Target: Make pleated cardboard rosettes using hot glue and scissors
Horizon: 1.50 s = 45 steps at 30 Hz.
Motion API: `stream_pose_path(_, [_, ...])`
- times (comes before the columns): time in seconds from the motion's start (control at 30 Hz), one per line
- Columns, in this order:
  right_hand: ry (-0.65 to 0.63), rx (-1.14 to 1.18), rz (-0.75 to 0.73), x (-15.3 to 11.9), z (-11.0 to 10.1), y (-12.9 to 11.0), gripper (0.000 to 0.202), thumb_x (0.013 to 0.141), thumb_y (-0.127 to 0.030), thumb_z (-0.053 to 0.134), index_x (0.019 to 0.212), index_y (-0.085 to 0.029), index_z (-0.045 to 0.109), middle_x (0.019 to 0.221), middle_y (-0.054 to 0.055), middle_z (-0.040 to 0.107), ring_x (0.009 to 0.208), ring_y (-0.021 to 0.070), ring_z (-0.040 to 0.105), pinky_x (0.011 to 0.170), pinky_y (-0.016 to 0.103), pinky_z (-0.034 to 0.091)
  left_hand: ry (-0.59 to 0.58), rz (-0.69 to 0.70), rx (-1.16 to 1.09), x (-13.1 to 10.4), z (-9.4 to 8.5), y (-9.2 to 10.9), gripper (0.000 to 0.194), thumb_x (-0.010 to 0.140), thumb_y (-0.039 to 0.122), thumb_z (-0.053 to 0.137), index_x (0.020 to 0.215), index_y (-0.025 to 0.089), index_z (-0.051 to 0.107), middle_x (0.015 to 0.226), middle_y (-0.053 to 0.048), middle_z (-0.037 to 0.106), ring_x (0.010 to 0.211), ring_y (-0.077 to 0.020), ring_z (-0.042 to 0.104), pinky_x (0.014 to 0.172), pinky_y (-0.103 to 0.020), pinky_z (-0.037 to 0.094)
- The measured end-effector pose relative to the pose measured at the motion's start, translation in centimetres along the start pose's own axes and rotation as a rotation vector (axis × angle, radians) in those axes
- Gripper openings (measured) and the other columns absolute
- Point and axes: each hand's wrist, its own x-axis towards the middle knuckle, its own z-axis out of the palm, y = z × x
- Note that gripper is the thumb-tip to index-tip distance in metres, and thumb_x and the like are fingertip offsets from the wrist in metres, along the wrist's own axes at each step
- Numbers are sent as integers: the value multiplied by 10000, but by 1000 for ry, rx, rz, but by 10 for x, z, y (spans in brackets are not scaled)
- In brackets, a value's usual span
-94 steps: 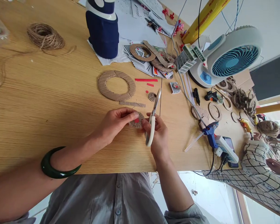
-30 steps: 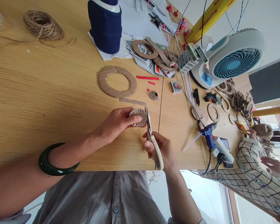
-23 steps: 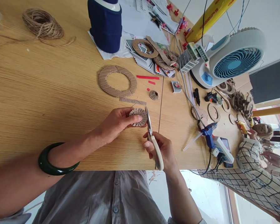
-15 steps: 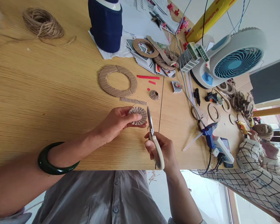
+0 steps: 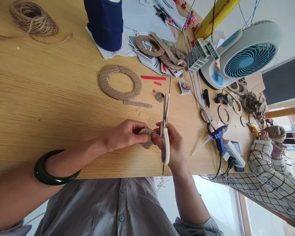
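Observation:
Pinched in my left hand [image 5: 127,135] is a round pleated cardboard rosette [image 5: 146,137], partly covered by fingers. My right hand [image 5: 173,142] holds white-handled scissors [image 5: 166,131], their blades pointing away from me and slightly apart. Its thumb and finger also reach the rosette's right edge. Just beyond the hands lie a corrugated cardboard strip [image 5: 137,104] and a second, smaller pleated rosette [image 5: 159,97]. A large cardboard ring [image 5: 104,82] rests farther left, beside red paper strips [image 5: 153,78] and a small red dot [image 5: 154,91].
A twine coil [image 5: 34,19] lies at the far left, a dark blue container [image 5: 104,26] at the back. To the right stand a fan [image 5: 245,55], a blue glue gun [image 5: 220,136] and a power strip [image 5: 233,154]. Another person's checked sleeve [image 5: 263,157] shows at the right edge.
My right hand has come up to the rosette, turning the scissors more upright, and its fingers now touch the edge. My left hand has lowered and tilted the rosette. The view has shifted slightly.

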Motion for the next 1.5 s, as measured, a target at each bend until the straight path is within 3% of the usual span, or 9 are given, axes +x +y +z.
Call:
stream_pose_path(0.13, [22, 5, 20, -1, 1, 3, 442, 741, -422, 830, 1051, -224, 586, 823, -16, 644, 659, 118, 566, 620, 272, 473, 219, 66, 82, 2, -3, -5, 201, 792, 383, 780, 759, 188, 743, 748, -6, 714, 718, -157, 627, 670, -263, 474])
stream_pose_path(0.37, [35, 56, 27, -1, 7, 5, 453, 737, -464, 835, 1035, -228, 589, 782, -24, 622, 631, 121, 555, 594, 276, 456, 269, 89, 82, 2, -4, -7, 241, 817, 431, 787, 817, 191, 763, 790, 3, 734, 749, -151, 630, 703, -252, 463])
stream_pose_path(0.5, [-19, -52, 56, -5, -4, 0, 492, 759, -555, 818, 1046, -210, 616, 764, -22, 595, 661, 132, 535, 641, 298, 456, 320, 76, 97, 2, -4, -4, 253, 816, 432, 783, 806, 181, 755, 776, 3, 719, 738, -150, 622, 686, -255, 455])
stream_pose_path(0.7, [-224, -205, 138, -19, -30, -6, 538, 770, -628, 797, 1040, -197, 621, 755, -24, 561, 699, 138, 485, 653, 299, 381, 292, 99, 93, 0, -5, -2, 230, 789, 403, 795, 802, 178, 751, 777, -7, 723, 744, -157, 629, 690, -266, 458])
stream_pose_path(0.9, [-324, -161, 198, -27, -33, -3, 556, 742, -638, 818, 1007, -193, 616, 750, -29, 521, 686, 128, 442, 610, 282, 335, 257, 66, -8, 0, -3, -1, 193, 764, 350, 798, 835, 175, 761, 809, -22, 750, 787, -169, 654, 738, -282, 477])
stream_pose_path(1.5, [-270, -157, 232, -26, -30, -3, 491, 729, -546, 861, 943, -159, 647, 677, -59, 442, 600, 86, 347, 518, 267, 248, 266, 75, 8, 2, -5, -4, 195, 768, 339, 800, 833, 162, 751, 774, 6, 701, 738, -124, 594, 697, -244, 441])
